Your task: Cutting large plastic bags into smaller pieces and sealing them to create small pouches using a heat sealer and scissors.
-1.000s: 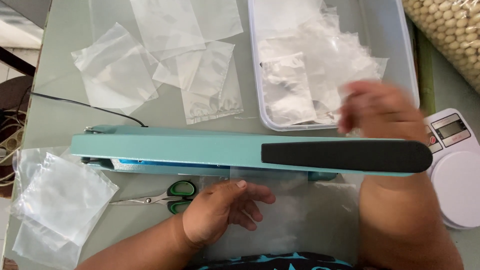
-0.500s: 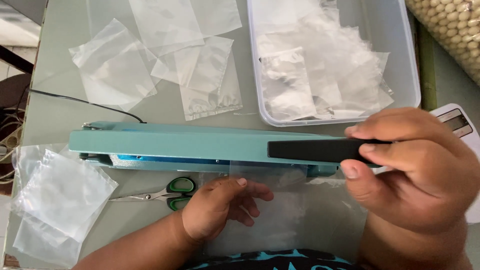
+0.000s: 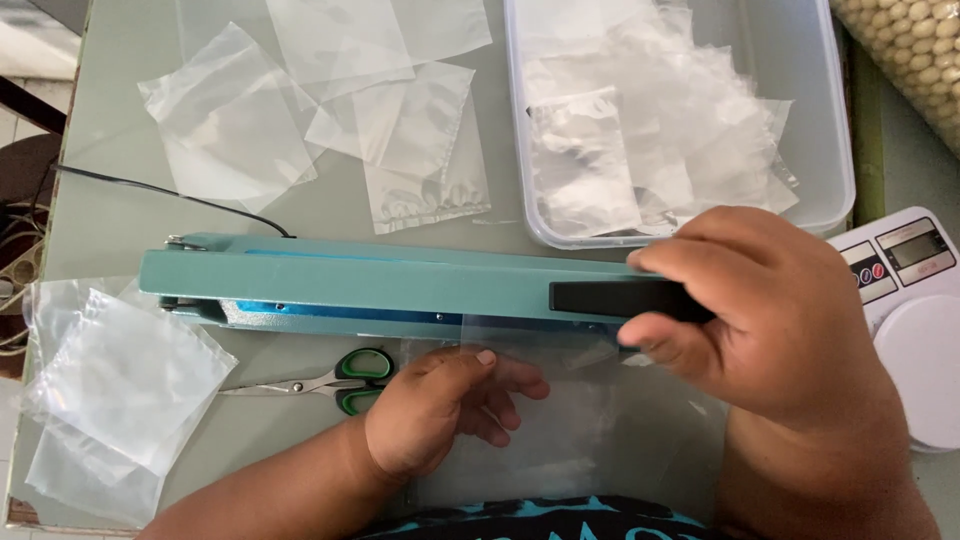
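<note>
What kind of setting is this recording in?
Probably a small home or shop packing table. A teal impulse heat sealer sits mid-table with the right hand on its black handle, a clear tub holds plastic bags, and a digital kitchen scale stands at the right.

One sealer (image 3: 380, 285), one pair of scissors (image 3: 335, 380), one scale (image 3: 915, 320), one tub (image 3: 820, 120) of bags and two hands share the table; loose bags overlap, uncountable.

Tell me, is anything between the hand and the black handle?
Nothing visible: the right hand wraps directly around the black handle of the teal sealer. The left hand rests flat on the clear plastic bag below it.
</note>
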